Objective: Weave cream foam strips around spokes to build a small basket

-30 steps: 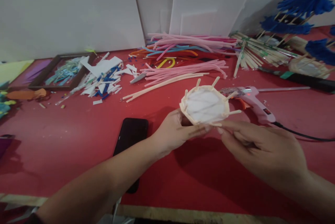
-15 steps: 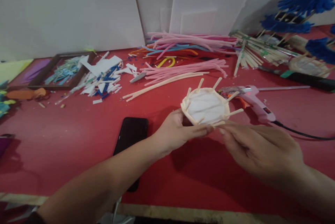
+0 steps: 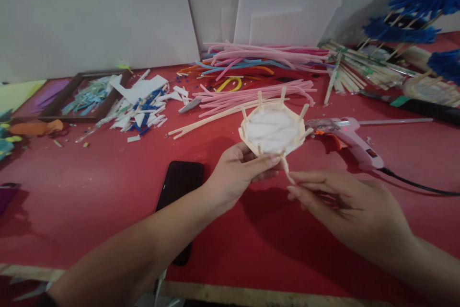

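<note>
A small round white piece (image 3: 272,130) with a cream rim and several short sticks standing up around it is held above the table. My left hand (image 3: 239,173) grips its near left edge, thumb on the rim and fingers underneath. From the near edge hangs the loose end of a cream strip (image 3: 286,169). My right hand (image 3: 345,201) pinches that end between thumb and fingertips, to the right of and nearer than the round piece.
On the red table (image 3: 89,211) lie a black phone (image 3: 181,185), a pink glue gun (image 3: 359,144) with its cable, pink fuzzy stems (image 3: 251,96), white scraps (image 3: 143,101), a brown frame (image 3: 81,118) and wooden sticks (image 3: 350,72). Blue tiered models (image 3: 402,31) stand at back right.
The round piece has shifted left and turned in my left hand. My right hand has drawn back from the rim, pulling the strip's end out toward me.
</note>
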`<state>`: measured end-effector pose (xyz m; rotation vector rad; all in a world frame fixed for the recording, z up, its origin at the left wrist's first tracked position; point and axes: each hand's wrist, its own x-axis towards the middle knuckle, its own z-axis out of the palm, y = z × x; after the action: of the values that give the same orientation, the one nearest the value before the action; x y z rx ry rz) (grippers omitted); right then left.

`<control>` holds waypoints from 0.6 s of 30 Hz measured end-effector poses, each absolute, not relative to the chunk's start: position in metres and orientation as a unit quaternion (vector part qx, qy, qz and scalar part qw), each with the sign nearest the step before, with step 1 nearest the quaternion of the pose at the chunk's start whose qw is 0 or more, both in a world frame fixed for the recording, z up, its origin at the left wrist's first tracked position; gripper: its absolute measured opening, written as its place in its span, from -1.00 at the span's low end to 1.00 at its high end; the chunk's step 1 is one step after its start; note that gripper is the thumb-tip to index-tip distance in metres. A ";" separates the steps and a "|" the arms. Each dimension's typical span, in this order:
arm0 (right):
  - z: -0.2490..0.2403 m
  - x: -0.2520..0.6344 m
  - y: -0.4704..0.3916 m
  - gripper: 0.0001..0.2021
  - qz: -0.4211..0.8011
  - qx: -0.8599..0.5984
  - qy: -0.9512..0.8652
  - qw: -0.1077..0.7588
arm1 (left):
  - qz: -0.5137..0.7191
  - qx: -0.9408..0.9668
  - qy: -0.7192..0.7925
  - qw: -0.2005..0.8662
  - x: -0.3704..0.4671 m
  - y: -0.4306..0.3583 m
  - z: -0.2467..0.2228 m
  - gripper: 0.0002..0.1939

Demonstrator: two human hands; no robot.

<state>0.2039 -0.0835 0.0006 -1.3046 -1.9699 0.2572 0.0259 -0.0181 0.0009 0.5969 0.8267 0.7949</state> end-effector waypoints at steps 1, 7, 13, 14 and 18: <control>0.001 0.203 -0.083 -0.86 0.116 -0.505 -0.769 0.375 | 0.366 0.282 0.385 0.799 0.026 -0.018 0.001 -0.70; 0.008 0.205 -0.081 -0.86 0.167 -0.559 -0.721 0.375 | 0.365 0.296 0.381 0.796 0.025 -0.019 0.001 -0.67; 0.002 0.208 -0.074 -0.67 0.489 -0.558 -0.530 0.410 | 0.377 0.444 0.357 0.731 0.024 -0.020 -0.002 -0.58; 0.000 0.208 -0.073 -0.64 0.526 -0.550 -0.494 0.420 | 0.376 0.481 0.347 0.712 0.023 -0.020 -0.002 -0.58; -0.002 0.206 -0.071 -0.66 0.510 -0.549 -0.477 0.460 | 0.377 0.565 0.344 0.648 0.023 -0.023 0.005 -0.66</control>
<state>0.2061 -0.0710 -0.0015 -1.3502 -1.1740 1.2540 0.0228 -0.0234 0.0048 1.2847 0.7815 0.8578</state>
